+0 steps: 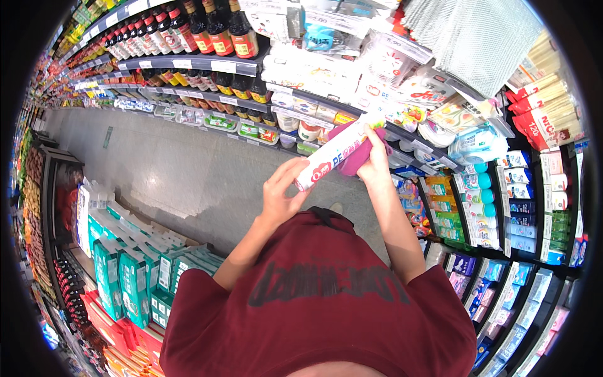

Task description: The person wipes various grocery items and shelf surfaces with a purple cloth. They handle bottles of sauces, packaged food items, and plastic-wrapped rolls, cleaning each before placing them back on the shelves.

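Note:
A white roll of PE cling film with pink and blue print slants across the space before my chest. My left hand grips its lower end between thumb and fingers. Nearer the shelf, my right hand holds the upper part, with the thumb lying along the roll. A magenta cloth is also in my right hand, bunched behind and beneath the roll. Part of the cloth is hidden by the roll, and the right fingers are mostly out of sight behind it.
Shelves ahead carry sauce bottles, white packaged rolls and bagged disposable tableware. Toiletries line the shelving on the right. Teal cartons are stacked at the left, beside the grey aisle floor.

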A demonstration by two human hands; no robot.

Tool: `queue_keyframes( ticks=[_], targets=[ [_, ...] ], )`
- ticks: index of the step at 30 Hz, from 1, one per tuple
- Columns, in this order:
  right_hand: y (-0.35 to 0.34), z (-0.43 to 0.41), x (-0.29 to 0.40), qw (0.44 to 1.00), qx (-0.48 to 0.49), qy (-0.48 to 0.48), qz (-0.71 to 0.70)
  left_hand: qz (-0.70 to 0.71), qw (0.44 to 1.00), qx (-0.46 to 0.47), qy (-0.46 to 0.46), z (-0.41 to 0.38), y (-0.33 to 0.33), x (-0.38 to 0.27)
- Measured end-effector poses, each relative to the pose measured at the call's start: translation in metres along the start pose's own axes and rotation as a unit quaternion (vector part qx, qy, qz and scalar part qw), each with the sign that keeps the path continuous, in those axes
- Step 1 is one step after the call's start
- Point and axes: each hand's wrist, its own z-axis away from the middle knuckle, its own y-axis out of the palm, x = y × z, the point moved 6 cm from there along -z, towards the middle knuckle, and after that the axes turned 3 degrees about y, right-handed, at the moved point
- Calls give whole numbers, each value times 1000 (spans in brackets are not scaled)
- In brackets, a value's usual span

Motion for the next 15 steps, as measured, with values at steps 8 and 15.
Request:
queue_keyframes(
  ticks=[8, 15],
  targets=[
    [17, 25, -59, 997, 20, 10, -76, 438, 852, -158, -237, 6, -4, 48],
    [-25, 91, -62, 998, -44, 39, 35, 328, 910, -191, -169, -15, -58, 55]
  ],
)
